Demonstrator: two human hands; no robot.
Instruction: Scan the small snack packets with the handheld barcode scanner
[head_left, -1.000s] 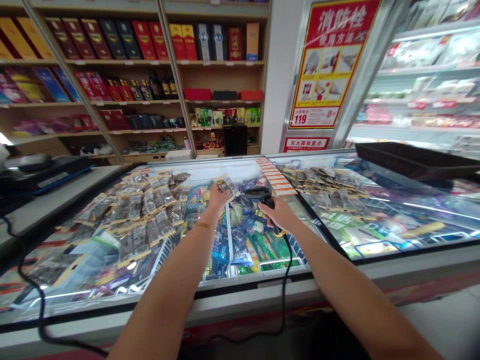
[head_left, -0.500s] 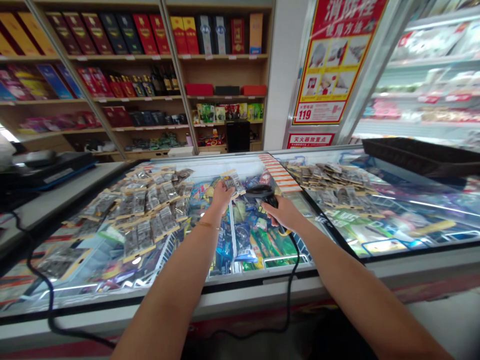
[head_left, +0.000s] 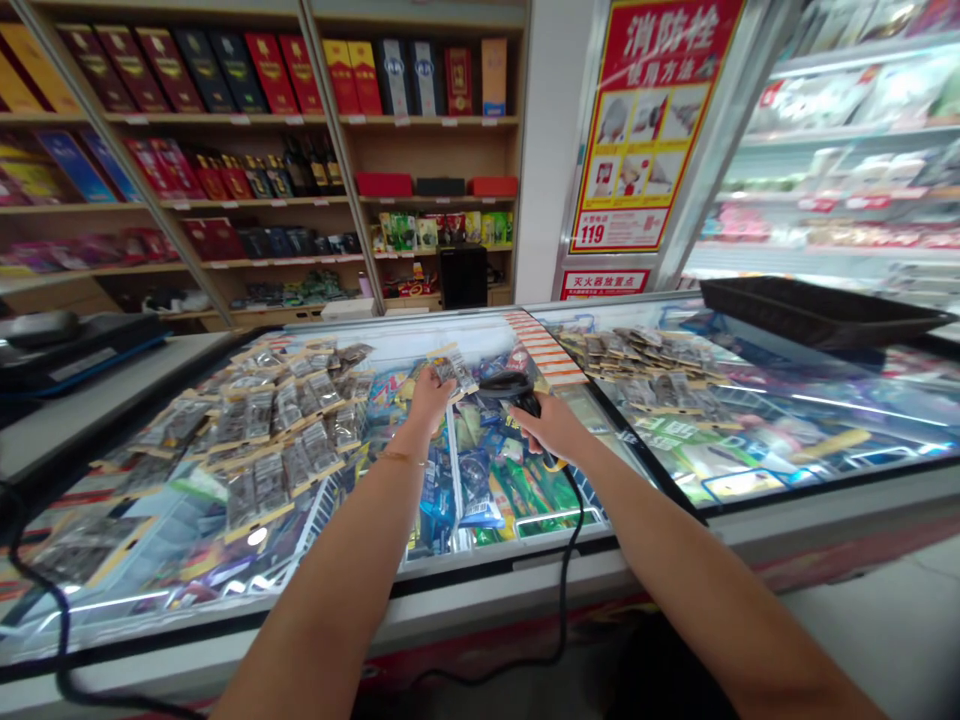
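Note:
My left hand (head_left: 432, 397) pinches a small snack packet (head_left: 455, 369) by its left side, above the glass-topped freezer (head_left: 510, 567). Closed around the handle of a black barcode scanner (head_left: 508, 385) is my right hand (head_left: 551, 428). The scanner's head points left, close beside the packet, and its dark cable (head_left: 568, 560) drops over the freezer's front edge. To the left, many similar packets (head_left: 277, 415) with tan edges lie spread over the glass. A smaller heap of packets (head_left: 649, 360) rests on the right part of the freezer.
A black tray (head_left: 817, 310) stands at the far right of the freezer. On the left is a counter with a dark device (head_left: 75, 350) and another hanging cable (head_left: 64, 620). Behind, wooden shelves (head_left: 435, 200) hold boxes and bottles; a red poster (head_left: 637, 130) hangs beside a lit cooler (head_left: 840, 180).
The whole scene has shifted slightly left as the view turned a little right. Both hands keep their holds, with the packet and scanner in nearly the same relation.

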